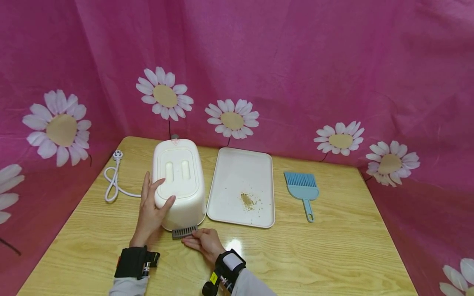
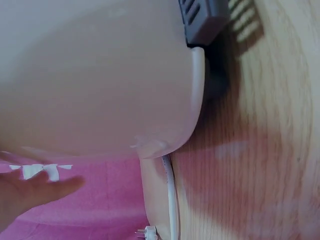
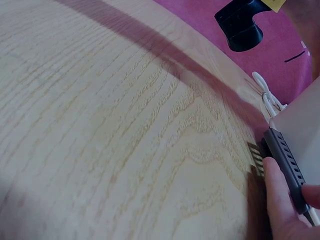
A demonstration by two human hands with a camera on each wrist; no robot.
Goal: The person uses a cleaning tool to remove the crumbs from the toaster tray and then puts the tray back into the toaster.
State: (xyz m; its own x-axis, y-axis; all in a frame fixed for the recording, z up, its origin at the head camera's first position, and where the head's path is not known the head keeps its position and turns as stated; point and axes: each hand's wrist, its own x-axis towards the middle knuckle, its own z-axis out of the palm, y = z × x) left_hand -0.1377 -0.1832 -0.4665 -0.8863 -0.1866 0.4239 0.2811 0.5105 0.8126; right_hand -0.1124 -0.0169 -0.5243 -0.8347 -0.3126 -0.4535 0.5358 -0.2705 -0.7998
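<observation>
A white rounded appliance (image 1: pixel 185 211), with two long recesses in its top, stands on the table. My left hand (image 1: pixel 152 207) rests against its left side and upper edge with the fingers spread. In the left wrist view, the appliance's smooth wall (image 2: pixel 100 85) fills much of the picture. From the bottom of its near end juts a grey slotted tray (image 1: pixel 182 232). My right hand (image 1: pixel 207 242) pinches the tray's right end, with the thumb above and fingers below, as the right wrist view shows. The rest of the tray is hidden under the appliance.
To the right lies a white rectangular tray (image 1: pixel 237 168) with brown crumbs (image 1: pixel 247 200) on it. Farther right is a blue brush with a dustpan (image 1: pixel 303 191). A white power cord (image 1: pixel 112 183) with its plug lies at the left. Pink flowered cloth (image 1: pixel 281 82) hangs behind the table.
</observation>
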